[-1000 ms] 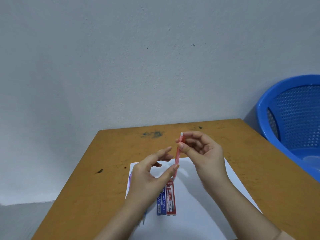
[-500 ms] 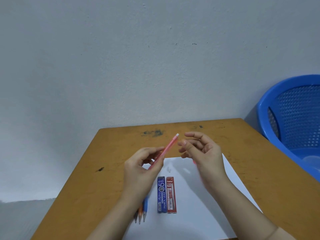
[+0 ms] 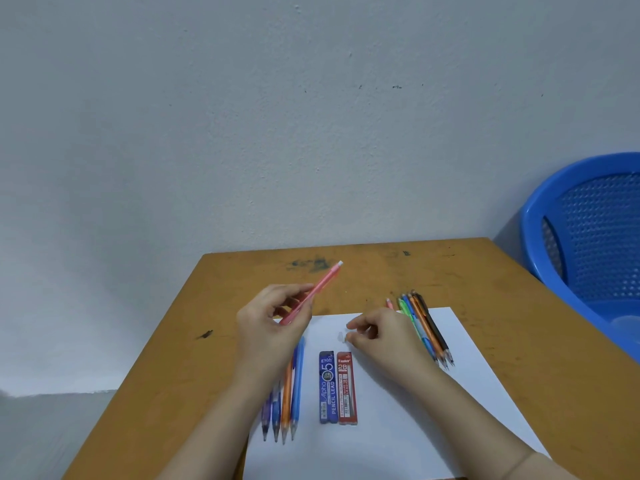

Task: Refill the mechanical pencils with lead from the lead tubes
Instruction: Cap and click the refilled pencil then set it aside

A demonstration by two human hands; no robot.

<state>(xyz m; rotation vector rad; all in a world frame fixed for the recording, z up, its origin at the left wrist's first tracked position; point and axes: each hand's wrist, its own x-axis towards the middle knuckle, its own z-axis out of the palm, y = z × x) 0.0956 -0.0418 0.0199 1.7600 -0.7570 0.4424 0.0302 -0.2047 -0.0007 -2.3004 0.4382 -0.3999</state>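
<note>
The left hand (image 3: 273,327) holds the pink mechanical pencil (image 3: 323,284) above the worktop (image 3: 194,358). Its grip pinches the lower barrel between thumb and fingers. The pencil slants up and away, its white eraser end highest and its tip hidden behind the hand.

The right hand (image 3: 384,337) is low over the white paper sheet (image 3: 450,393). Its thumb and forefinger are curled toward a small clear piece (image 3: 341,337), perhaps a cap, which lies just above the tubes. I cannot tell whether this grip pinches the piece or only touches it.

Two lead tubes lie side by side and touching on the sheet, between the hands. The blue lead tube (image 3: 327,388) reads "g'soft", "Alpha", "0.5", "2B" and "PENCIL LEAD". The red lead tube (image 3: 346,393) reads "Faster", "2B" and "LEAD"; its smaller print is too fine to read.

One row of mechanical pencils (image 3: 289,393) lies under the left forearm, tips toward the person. A second bunch of pencils (image 3: 426,327) lies beyond the right hand, across the sheet's far edge. A blue plastic basket (image 3: 588,244) stands off the worktop to the right.

The pencil is probably light, stiff and smooth plastic, so it is best held mid-barrel to keep the top end steady. The leads are likely thin and brittle, so they should slide in from the tube rather than be squeezed. The clear piece looks tiny and easy to flick away.
</note>
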